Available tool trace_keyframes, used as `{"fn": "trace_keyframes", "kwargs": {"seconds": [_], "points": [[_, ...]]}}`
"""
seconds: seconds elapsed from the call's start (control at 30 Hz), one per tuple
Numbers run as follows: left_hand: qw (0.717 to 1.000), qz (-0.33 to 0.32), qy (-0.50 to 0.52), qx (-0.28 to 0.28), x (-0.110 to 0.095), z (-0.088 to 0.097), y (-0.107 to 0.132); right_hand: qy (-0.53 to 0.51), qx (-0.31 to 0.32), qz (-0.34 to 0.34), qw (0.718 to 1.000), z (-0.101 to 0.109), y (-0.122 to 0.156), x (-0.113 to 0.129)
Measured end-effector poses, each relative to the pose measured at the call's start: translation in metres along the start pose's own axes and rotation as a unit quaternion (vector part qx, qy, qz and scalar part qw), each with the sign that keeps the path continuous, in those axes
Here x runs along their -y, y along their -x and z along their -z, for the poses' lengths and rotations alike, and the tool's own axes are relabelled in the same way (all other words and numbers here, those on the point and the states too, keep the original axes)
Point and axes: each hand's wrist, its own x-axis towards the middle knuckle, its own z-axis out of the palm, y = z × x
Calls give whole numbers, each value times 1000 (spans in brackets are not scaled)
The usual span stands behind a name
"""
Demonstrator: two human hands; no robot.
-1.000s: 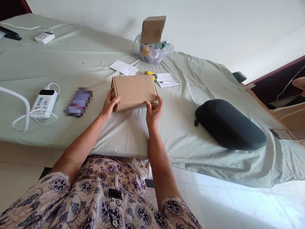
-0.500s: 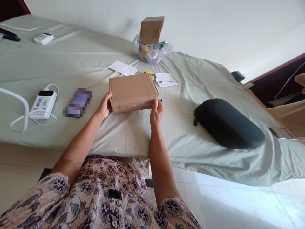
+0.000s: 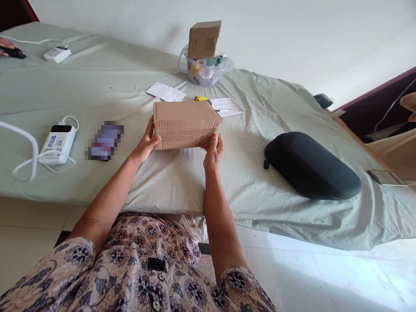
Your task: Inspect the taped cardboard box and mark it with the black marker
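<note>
- Reference: the box [image 3: 186, 125] is the dial centre, above the cloth [image 3: 169, 182]; the wall [image 3: 292, 39] lies at 12 o'clock; contact between box and cloth cannot be told.
- Left hand [image 3: 146, 145]: grasps the box's 9 o'clock end; thumb on the front face, fingers along the side.
- Right hand [image 3: 213, 149]: grasps the near corner at 4 o'clock; thumb on the front, other fingers mostly hidden.
- Hold: the two-ended grip probably balances the load; the tilt presents the seamed front face to view.
- Surroundings: phone [image 3: 105, 141] and power bank [image 3: 57, 145] at 9 o'clock; tub [image 3: 208, 79] at 1 o'clock, bearing a carton [image 3: 204, 41], perhaps to save space; case [image 3: 312, 167] between 3 and 4 o'clock, apparently set aside.
- Markings: dark marks on the box beside the right thumb, illegible; blue characters on the power bank, too small to read; phone screen pixelated; no brand is readable.
</note>
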Motion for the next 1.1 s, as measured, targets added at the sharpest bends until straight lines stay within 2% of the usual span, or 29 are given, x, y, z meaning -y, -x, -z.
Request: {"fn": "trace_keyframes", "kwargs": {"seconds": [0.1,0.27,0.4,0.57,0.7,0.8,0.93,1.1], "points": [[999,13,-8,30,4,-2,0,-9,-19,8,1000,0,-3,-6],[998,53,-7,-34,3,-2,2,22,32,72,997,0,-5,-15],[998,26,-30,-39,1,-6,5,60,39,111,991,-9,4,-15],[991,-39,-123,-42,7,-21,9,148,11,124,981,-21,24,-5],[986,-31,-146,-79,12,-28,12,223,12,203,953,-26,32,3],[981,-25,-165,-98,13,-27,14,243,12,235,941,-28,34,5],[984,-36,-152,-89,13,-25,12,213,4,209,955,-28,33,5],[992,-38,-85,-85,12,-21,6,106,15,114,988,-21,22,-2]]}}
